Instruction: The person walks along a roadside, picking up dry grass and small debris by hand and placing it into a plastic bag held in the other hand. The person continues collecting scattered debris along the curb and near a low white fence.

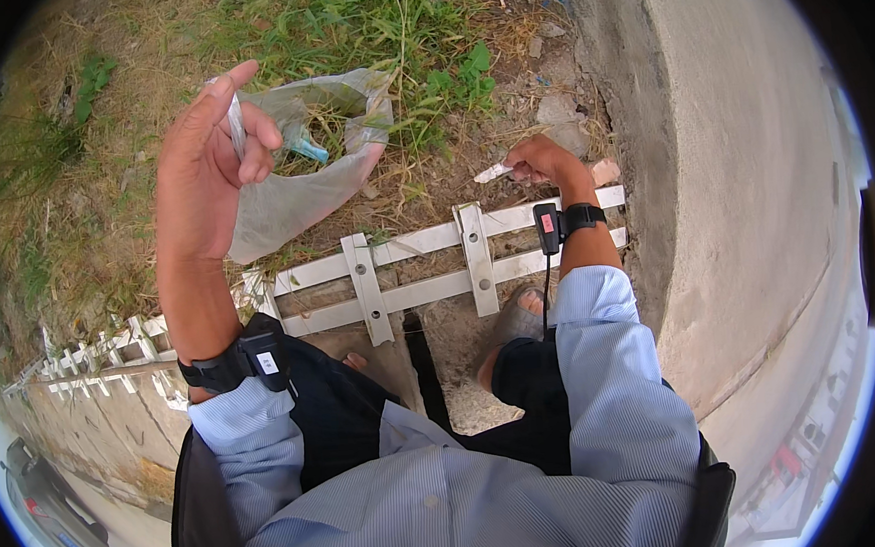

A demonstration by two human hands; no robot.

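My left hand [215, 144] is raised at the left, its thumb and index finger extended. A whitish plastic strip [236, 126], which looks like a handle of the translucent plastic bag [291, 215], runs through its curled fingers. The bag hangs beside this hand with its mouth spread open above the grass. A light-blue scrap [310, 150] shows in the bag's opening. Low over the soil, beyond the white fence, my right hand [543, 160] pinches a small whitish scrap [493, 172], too small to identify.
A low white picket fence [424, 240] crosses between my feet and the weedy ground. Green grass [339, 24] grows beyond the bag. A concrete wall [737, 142] rises along the right. Stone fragments [559, 112] lie near its base. A parked car [58, 515] stands at lower left.
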